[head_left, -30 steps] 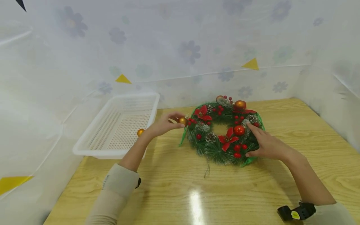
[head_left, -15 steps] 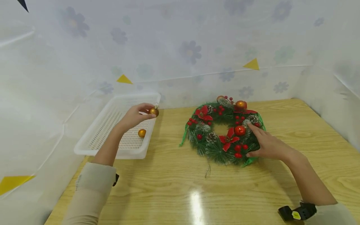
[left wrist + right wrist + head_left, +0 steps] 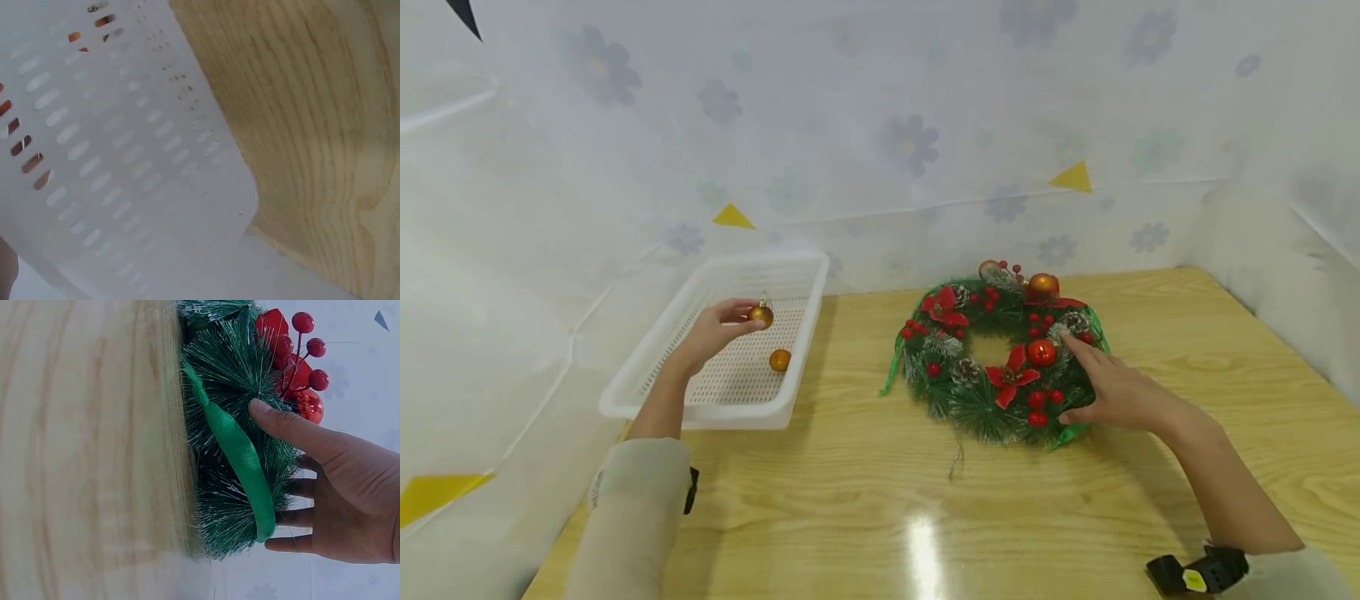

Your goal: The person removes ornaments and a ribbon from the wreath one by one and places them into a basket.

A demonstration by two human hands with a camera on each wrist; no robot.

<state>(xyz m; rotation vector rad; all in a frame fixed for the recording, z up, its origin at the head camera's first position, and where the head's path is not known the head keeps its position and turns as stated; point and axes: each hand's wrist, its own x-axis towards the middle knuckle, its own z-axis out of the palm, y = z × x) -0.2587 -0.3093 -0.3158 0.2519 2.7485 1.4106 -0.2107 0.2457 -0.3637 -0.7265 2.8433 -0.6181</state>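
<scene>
In the head view my left hand (image 3: 713,335) pinches a gold Christmas ball (image 3: 761,315) between thumb and fingers, its metal cap pointing up, over the white plastic basket (image 3: 816,317). A second gold ball (image 3: 780,360) lies in the basket near its right wall. My right hand (image 3: 1127,396) rests on the right side of a Christmas wreath (image 3: 988,408), which carries red flowers, berries, pine cones and ornament balls. Seen from the right wrist, the thumb and spread fingers of the right hand (image 3: 350,481) touch the needles beside a green ribbon (image 3: 240,456).
The wreath lies on a wood-grain table (image 3: 850,492). A thin wire (image 3: 957,458) sticks out from its front edge. White flowered sheeting (image 3: 880,125) with yellow triangles stands behind and at the sides. The basket's perforated wall (image 3: 125,156) fills much of the left wrist view.
My left hand has carried the gold ball from the wreath's left edge leftward to over the basket. The right hand has stayed on the wreath.
</scene>
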